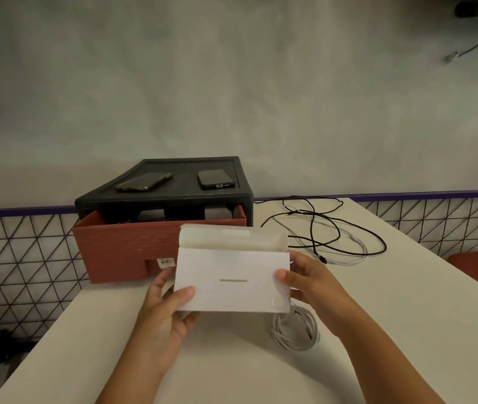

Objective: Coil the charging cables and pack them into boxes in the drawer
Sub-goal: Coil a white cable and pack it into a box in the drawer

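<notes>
White cardboard box [232, 279] is held above the desk [232, 371], its flap lifted at 12 o'clock, with the left hand [167, 310] at 8 o'clock and the right hand [310, 284] at 3 o'clock each keeping a closed grip on its edges, thumbs on top. At 5 o'clock of the box a coiled white cable [296, 330] lies on the desk, partly hidden under it, and loose black and white cables [328, 228] sprawl at 2 o'clock. At 11 o'clock the red drawer [127, 246] stands pulled out of a black cabinet [162, 196] topped by a phone [144, 182] and a second phone [216, 179], the box covering part of the drawer's front.
</notes>
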A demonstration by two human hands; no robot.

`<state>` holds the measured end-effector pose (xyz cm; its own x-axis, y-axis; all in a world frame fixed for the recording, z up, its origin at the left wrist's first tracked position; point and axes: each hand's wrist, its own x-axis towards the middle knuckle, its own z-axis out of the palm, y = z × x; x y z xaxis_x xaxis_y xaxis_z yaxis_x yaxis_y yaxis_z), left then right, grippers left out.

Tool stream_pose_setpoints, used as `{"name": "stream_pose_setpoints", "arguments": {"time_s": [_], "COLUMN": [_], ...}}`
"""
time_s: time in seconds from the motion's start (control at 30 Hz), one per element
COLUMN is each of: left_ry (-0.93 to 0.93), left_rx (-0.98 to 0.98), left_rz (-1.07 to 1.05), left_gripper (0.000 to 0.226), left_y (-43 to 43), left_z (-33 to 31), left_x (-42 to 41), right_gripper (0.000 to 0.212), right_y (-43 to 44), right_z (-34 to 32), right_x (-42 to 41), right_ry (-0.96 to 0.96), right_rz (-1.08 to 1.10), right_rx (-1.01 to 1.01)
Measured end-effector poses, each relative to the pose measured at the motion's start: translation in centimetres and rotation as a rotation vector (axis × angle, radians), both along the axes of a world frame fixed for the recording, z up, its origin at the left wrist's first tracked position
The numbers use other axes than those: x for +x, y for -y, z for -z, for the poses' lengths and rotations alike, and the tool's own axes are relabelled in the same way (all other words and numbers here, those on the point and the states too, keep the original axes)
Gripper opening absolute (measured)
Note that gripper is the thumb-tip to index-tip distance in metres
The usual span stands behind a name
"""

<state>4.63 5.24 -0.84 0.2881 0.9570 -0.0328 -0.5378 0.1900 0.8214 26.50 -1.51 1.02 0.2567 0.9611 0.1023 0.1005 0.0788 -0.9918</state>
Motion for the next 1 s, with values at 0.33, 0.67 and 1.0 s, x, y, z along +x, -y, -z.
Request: {"name": "stream_pose_setpoints", "arguments": {"time_s": [0.33,0.67,1.0], "left_ry": [-0.433,-0.593,-0.584], "left_rx": [0.333,0.349,0.242], "left_rz": [-0.013,-0.05,-0.269], "left_gripper": [0.067,0.086,0.087], "left_y": [-0.3,-0.8,-1.7], "left_z": [0.4,0.1,0.0], "left_x": [-0.5,-1.7,-2.5], "right_gripper": [0.039,0.045,0.043], "right_y": [0.9,0.8,2.4], "right_z": [0.3,0.4,-0.9], "right_x": [-0.3,-0.9,-1.1], "right_ry": [0.16,0.541,1.214], "right_rz": [0.006,-0.03,-0.195], "right_rx": [0.063,-0.115,-0.547]}}
